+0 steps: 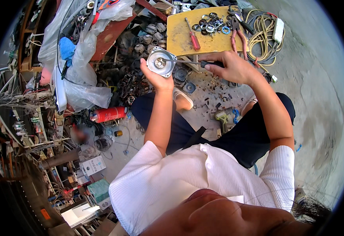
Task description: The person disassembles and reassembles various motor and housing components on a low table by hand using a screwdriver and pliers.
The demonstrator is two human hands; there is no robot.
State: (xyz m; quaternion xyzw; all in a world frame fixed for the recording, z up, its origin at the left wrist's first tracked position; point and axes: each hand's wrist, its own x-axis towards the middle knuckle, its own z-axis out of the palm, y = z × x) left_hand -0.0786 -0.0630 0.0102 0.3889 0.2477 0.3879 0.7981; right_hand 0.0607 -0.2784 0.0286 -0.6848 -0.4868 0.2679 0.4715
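Observation:
A silvery, squarish metal motor end cover (166, 69) with a round hollow rests in my left hand (158, 77), its fingers and thumb around the edge. My right hand (232, 68) is closed round the dark handle of a screwdriver (191, 62). The thin shaft points left, and its tip reaches into the middle of the cover, at the round seat there. Just beyond my hands stands a yellow board-topped table (179, 37). On it lie a red-handled screwdriver (194, 39), a heap of bearings and rings (210, 26), and red-handled pliers (239, 35).
Coiled cable (258, 43) with a white power strip (278, 30) lies right of the table. A pile of motor parts (140, 59) spreads at the left. On the floor are a red cylinder (109, 114) and a green power tool (222, 118), with small scraps around.

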